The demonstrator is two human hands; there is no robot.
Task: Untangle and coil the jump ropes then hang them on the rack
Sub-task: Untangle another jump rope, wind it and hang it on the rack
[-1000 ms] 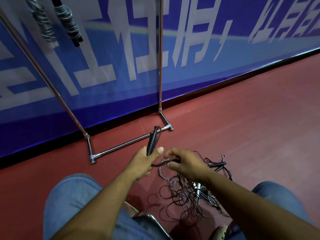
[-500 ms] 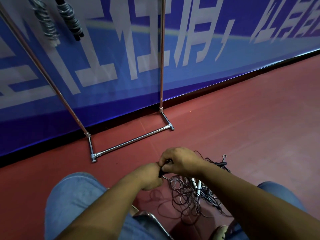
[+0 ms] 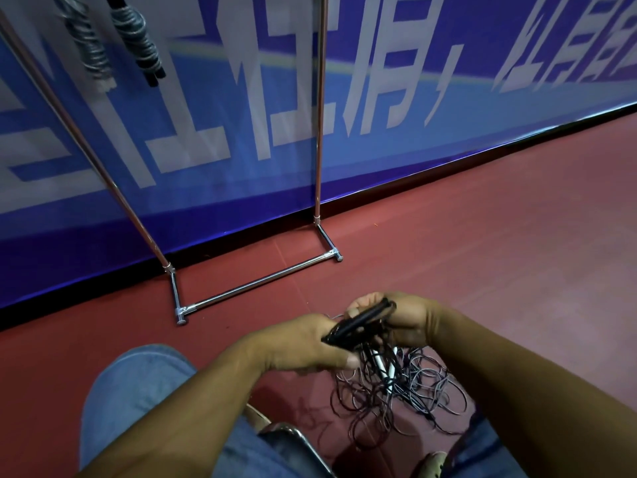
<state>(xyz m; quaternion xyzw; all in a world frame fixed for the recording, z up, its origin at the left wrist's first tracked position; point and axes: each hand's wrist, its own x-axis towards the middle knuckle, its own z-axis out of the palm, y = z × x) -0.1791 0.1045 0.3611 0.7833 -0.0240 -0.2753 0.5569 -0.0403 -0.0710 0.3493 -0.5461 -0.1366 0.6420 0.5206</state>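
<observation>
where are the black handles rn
Head view, low and right of centre: the black handles are held slantwise, left hand at the lower end, right hand at the upper, just above the tangled ropes on the red floor.

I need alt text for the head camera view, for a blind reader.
The left hand and right hand grip two black jump rope handles together above a tangled pile of ropes on the red floor. Ahead, a chrome rack stands before a blue banner, with two coiled ropes hanging at upper left.
</observation>
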